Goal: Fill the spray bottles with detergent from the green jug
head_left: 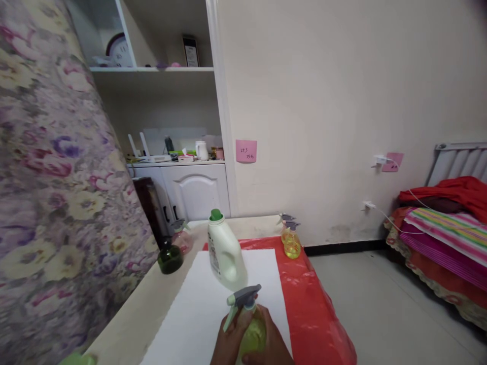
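Close to me at the near end of the table, a spray bottle [254, 334] with a grey trigger head and yellow-green contents stands between my two hands. My left hand [230, 337] is closed on its left side, near the neck and trigger. Around the right side and lower front of the bottle, my right hand [272, 339] is wrapped. Just beyond the sprayer, a pale green detergent jug [228, 253] with a green spout and a side handle stands upright on a white sheet [190, 309].
Spray bottles with yellow liquid [292, 243] stand on red plastic [308, 299] at the far right. A dark green bottle [170, 258] and a pink spray bottle [181, 239] are at the left edge. A light green object [78, 359] shows at the near left corner. A floral curtain [57, 203] hangs left.
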A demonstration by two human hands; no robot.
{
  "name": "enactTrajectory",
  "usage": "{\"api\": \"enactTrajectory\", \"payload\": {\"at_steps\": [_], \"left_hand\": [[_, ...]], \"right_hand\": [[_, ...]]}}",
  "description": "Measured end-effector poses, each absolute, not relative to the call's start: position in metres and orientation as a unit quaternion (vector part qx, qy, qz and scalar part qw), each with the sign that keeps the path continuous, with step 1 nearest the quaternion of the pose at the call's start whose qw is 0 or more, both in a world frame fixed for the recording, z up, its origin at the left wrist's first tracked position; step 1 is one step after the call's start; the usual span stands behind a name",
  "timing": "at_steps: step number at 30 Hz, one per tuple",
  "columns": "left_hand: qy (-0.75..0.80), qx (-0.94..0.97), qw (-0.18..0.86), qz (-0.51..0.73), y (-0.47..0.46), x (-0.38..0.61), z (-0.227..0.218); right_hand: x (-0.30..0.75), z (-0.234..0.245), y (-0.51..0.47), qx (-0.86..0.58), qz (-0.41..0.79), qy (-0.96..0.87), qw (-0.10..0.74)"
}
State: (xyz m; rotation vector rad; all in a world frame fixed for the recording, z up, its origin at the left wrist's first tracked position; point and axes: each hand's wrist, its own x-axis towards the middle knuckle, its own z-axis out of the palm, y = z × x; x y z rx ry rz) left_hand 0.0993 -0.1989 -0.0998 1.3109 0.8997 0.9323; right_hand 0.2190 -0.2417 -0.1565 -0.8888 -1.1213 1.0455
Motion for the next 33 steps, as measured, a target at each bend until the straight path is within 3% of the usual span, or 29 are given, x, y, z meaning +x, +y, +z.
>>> {"api": "enactTrajectory", "payload": {"at_steps": [5,15,26,30,33], "left_hand": [[0.409,0.622,0.538,0.396,-0.193,0.095,-0.116],[0.374,0.608,0.591,0.376,-0.19,0.076,-0.151],[0.384,0.542,0.622,0.415,-0.199,0.083,-0.134],[0.378,0.555,0.619,0.407,-0.199,0.079,-0.128],[0.375,0.56,0.618,0.404,-0.198,0.077,-0.133]], "right_hand": [[0.219,-0.165,-0.238,-0.483,0.392,-0.466,0.629],[0.224,-0.176,-0.241,-0.515,0.397,-0.475,0.593],[0.235,-0.169,-0.266,-0.568,0.286,-0.466,0.615],[0.236,-0.145,-0.273,-0.542,0.265,-0.433,0.669],[0.247,-0.11,-0.287,-0.452,0.342,-0.437,0.699]]}}
